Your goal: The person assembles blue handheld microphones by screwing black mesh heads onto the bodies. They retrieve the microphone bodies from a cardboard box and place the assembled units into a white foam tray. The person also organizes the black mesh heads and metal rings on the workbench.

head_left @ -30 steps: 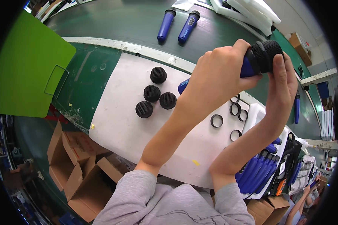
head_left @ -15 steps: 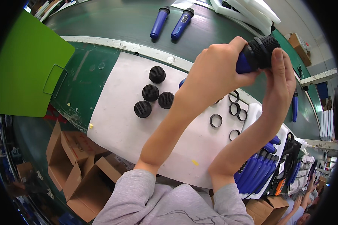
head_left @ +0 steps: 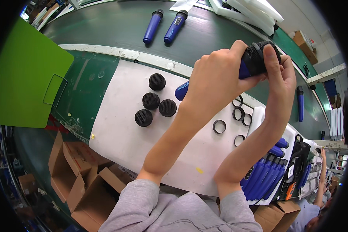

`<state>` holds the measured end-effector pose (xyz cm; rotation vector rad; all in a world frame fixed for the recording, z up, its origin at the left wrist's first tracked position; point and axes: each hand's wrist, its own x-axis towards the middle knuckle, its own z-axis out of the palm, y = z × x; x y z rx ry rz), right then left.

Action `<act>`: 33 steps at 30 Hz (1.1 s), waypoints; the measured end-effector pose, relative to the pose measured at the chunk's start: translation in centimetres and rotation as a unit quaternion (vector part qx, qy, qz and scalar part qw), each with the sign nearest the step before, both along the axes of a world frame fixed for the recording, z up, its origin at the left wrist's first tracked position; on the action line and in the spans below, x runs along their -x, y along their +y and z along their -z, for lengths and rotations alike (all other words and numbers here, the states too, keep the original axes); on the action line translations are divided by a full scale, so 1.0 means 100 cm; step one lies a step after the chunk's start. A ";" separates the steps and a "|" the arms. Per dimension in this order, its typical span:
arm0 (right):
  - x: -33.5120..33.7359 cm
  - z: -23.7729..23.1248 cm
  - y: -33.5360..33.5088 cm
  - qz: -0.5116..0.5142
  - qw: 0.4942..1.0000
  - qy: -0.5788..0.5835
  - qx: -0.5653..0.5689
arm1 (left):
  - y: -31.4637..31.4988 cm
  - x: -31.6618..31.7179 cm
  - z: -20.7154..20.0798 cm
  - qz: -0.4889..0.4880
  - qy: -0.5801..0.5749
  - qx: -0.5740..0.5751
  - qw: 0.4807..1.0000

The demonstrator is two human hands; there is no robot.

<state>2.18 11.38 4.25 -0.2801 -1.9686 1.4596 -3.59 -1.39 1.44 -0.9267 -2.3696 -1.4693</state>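
Observation:
Over the work surface, my left hand (head_left: 220,75) is wrapped around the blue body of a microphone (head_left: 244,70). The body's tail end pokes out on the left side of that hand. My right hand (head_left: 280,73) grips the microphone's black mesh head, its thumb lying across the mesh and its other fingers curled partly out of sight behind. Loose black mesh heads (head_left: 157,82) lie in a cluster on the white sheet (head_left: 121,127), left of my left forearm. Several black rings (head_left: 219,127) are scattered on the sheet between my forearms.
Two blue microphones (head_left: 153,28) lie on the green conveyor (head_left: 116,25) beyond a white rail (head_left: 100,49). At right, a foam tray holds blue microphone bodies (head_left: 262,178). Open cardboard boxes (head_left: 85,197) stand lower left, beside a green panel (head_left: 27,77). Another person's arm (head_left: 320,189) shows far right.
My right thumb and fingers have shifted around the mesh head. The microphone has tilted slightly, and more of its tail end shows past my left hand. The whole view has shifted a little.

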 end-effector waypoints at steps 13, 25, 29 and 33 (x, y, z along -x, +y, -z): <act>-0.010 0.007 0.033 -0.215 0.972 0.070 0.062 | 0.013 -0.009 0.004 0.031 -0.003 0.005 1.000; -0.004 0.012 0.033 -0.126 0.984 0.069 0.104 | 0.015 -0.007 0.009 0.033 0.009 0.019 0.999; -0.013 0.013 0.045 -0.222 0.971 0.085 0.012 | 0.016 -0.008 0.007 0.049 0.001 -0.001 0.999; -0.015 0.011 0.047 -0.206 0.976 0.053 0.041 | 0.016 -0.009 0.007 0.050 -0.008 0.015 0.999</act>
